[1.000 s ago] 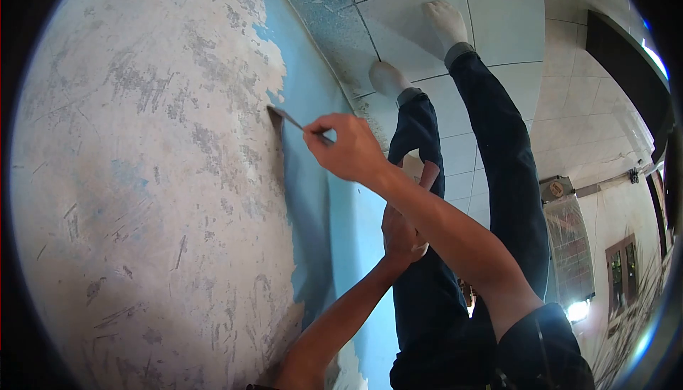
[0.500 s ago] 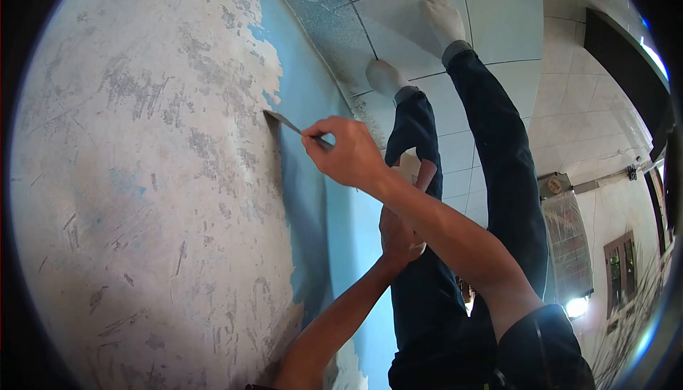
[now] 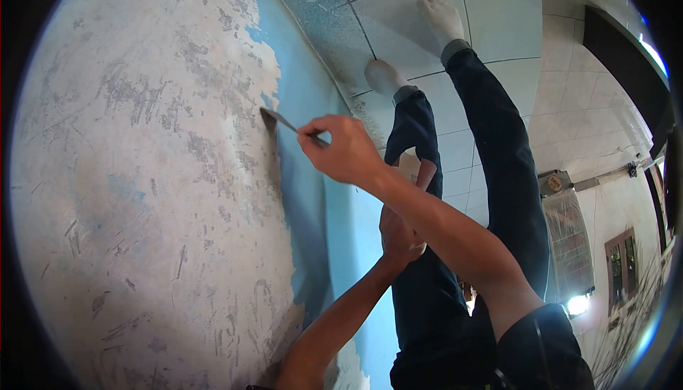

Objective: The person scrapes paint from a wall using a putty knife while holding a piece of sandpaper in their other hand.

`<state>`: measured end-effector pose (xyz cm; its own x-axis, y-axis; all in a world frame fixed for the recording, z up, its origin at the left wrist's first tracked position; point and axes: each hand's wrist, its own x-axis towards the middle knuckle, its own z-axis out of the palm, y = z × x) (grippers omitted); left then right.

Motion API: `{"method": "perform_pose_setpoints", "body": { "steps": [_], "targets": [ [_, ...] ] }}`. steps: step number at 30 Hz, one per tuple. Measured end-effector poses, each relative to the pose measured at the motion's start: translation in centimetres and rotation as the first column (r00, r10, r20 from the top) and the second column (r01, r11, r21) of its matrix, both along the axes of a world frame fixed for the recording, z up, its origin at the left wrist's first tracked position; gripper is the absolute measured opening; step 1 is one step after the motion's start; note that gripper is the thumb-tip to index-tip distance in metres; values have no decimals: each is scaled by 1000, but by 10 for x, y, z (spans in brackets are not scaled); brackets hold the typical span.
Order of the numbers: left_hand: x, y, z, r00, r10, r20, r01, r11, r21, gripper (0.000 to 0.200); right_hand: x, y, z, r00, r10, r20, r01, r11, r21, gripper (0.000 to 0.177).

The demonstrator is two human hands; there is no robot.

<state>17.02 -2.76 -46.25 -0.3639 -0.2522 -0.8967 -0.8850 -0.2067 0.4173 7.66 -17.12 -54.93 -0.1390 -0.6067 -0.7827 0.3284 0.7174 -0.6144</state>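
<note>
My right hand (image 3: 345,148) is closed round the handle of a thin metal scraper (image 3: 279,119). The tip of its blade is at the wall (image 3: 142,177), near the ragged border between the pale, scuffed surface and the blue paint (image 3: 306,105). Below and to the right, my left hand (image 3: 400,233) is closed in front of my leg, partly behind my right forearm. Out of it sticks a pale piece with a reddish-brown curled edge (image 3: 425,175), which I cannot identify.
Both of my legs (image 3: 498,141) stretch over the tiled floor (image 3: 498,17), with dust along the wall's foot. To the right are a plastic-wrapped object (image 3: 569,244), a bright light (image 3: 577,305), a small window (image 3: 621,269) and a dark beam-like object (image 3: 626,70).
My right hand and the scraper have shifted very slightly to the left. My left hand has stayed where it was.
</note>
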Motion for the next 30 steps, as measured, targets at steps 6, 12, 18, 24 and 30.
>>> {"method": "perform_pose_setpoints", "body": {
  "steps": [6,12,18,24,30],
  "targets": [
    [-3,-3,1,997,57,-57,-61,995,-75,55,6,-9,-13,997,-42,-62,43,999,16,16],
    [10,10,-4,998,57,-33,-58,998,-39,51,3,3,9,999,-6,-40,5,999,-42,16],
    [-2,2,0,999,41,-8,-41,994,-98,49,-3,-8,-5,999,21,-50,-22,999,-25,15],
    [4,7,-4,998,-43,-51,34,986,-160,61,2,-13,-15,995,13,-102,-17,999,-35,17],
    [6,6,-4,996,60,-70,-66,995,-81,54,-1,4,4,996,22,-85,-28,997,-78,15]
  ]
}}
